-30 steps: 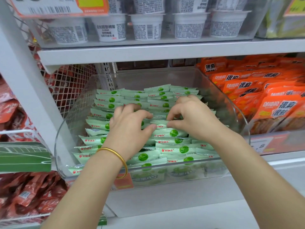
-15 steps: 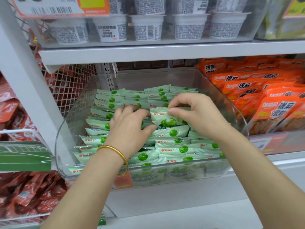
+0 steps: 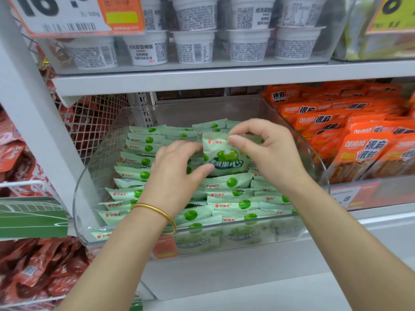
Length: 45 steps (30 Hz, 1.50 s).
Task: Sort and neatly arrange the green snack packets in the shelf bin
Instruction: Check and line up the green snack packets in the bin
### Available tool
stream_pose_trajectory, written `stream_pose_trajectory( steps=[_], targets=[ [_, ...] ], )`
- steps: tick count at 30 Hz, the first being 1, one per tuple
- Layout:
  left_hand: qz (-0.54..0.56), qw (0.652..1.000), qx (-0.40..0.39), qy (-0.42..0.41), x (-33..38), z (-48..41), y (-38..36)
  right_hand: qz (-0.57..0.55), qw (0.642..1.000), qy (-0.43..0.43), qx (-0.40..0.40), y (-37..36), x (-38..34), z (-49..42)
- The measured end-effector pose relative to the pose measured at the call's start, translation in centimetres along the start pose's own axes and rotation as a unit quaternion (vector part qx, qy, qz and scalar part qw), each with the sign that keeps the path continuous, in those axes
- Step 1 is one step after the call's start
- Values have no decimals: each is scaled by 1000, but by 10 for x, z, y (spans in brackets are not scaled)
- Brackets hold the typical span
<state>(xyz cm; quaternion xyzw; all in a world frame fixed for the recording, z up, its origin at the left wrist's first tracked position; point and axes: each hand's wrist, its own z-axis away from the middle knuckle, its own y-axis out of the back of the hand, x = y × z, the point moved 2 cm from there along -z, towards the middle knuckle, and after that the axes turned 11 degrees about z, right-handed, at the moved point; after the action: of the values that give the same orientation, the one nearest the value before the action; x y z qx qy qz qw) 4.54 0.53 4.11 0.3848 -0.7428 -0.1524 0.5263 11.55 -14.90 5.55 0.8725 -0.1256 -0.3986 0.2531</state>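
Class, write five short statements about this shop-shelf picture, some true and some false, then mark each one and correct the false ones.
1. The left hand and right hand both hold one pale green snack packet above the rows. True.
2. The gold bangle sits on the right wrist. False: it is on the left wrist.
3. The clear plastic bin holds red packets. False: it holds rows of green packets.
4. Orange snack packets fill the neighbouring bin on the right. True.
5. The white plastic tubs stand on the shelf below the bin. False: they stand on the shelf above.
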Motion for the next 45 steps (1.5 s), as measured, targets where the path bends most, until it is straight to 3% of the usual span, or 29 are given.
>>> stream_pose_trajectory(
  steps=[8,13,16,22,28,37,39,41,43,45],
  targets=[
    [280,959,23,33,11,4,6,-187,981,-39,24,3,-5,0],
    [332,939,46,81,6,4,11,-193,981,-15,-15,0,-6,5],
    [355,931,58,70,8,4,12,-167,985,1,-32,-1,-8,5],
    [416,908,46,40,19,9,12,-256,964,-26,-71,-3,-8,4],
    [394,916,-63,47,12,10,5,-320,942,-86,-48,-2,-7,6],
    [374,924,-61,43,8,9,4,-350,924,-151,-41,2,-6,9],
    [270,963,-10,16,8,10,6,-356,919,-170,-34,3,-5,10],
    [97,991,61,-72,10,10,11,-351,918,-182,-30,3,-4,10],
    [1,986,87,-142,12,11,13,-344,920,-187,-25,2,-5,11],
    [-21,984,72,-162,13,13,11,-344,920,-188,-18,1,-6,12]
  ],
)
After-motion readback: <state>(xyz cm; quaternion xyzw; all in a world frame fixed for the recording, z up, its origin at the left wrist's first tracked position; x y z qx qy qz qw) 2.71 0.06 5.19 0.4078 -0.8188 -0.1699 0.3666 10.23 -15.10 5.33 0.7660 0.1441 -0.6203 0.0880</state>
